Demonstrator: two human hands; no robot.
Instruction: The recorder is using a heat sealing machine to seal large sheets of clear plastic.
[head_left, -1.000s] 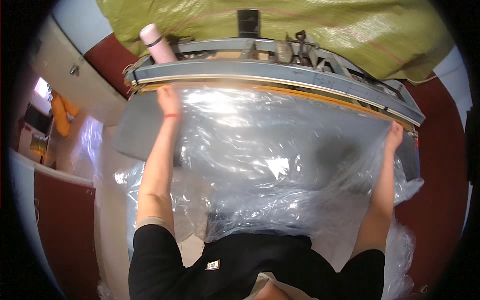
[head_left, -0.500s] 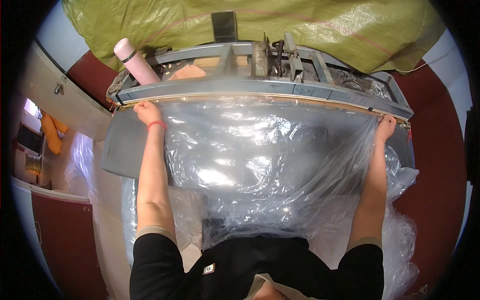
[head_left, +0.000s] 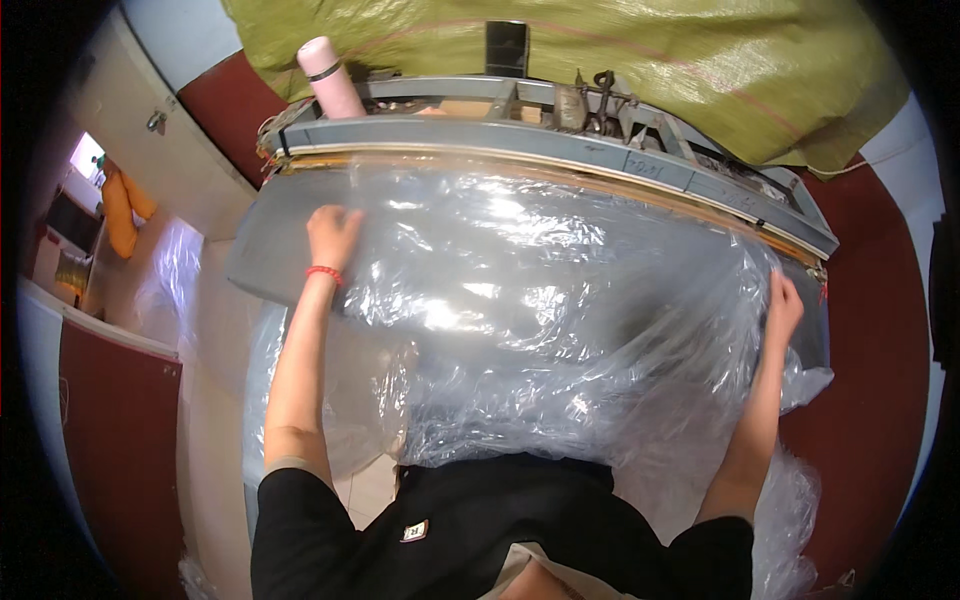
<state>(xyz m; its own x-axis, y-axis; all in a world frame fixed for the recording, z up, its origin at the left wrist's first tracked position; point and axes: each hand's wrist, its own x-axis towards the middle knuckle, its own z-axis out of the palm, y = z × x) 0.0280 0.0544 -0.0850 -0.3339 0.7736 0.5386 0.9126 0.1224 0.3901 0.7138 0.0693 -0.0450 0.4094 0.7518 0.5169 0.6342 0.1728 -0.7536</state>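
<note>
Big crinkly clear plastic sheet (head_left: 520,300), glossy and full of wrinkles, is spread over the grey worktop (head_left: 262,262) and spills off the near edge. Left hand (head_left: 332,232) lies flat on it, fingers released; right hand (head_left: 782,305) has fingers clenched on the sheet's right edge. Behind it there's a long grey metal bar frame (head_left: 560,140), a pink cylinder bottle (head_left: 330,78) and an olive woven tarp (head_left: 640,60). Red floor, pale walls. Half a second ago both hands were up at the bar; they've pulled back since.
</note>
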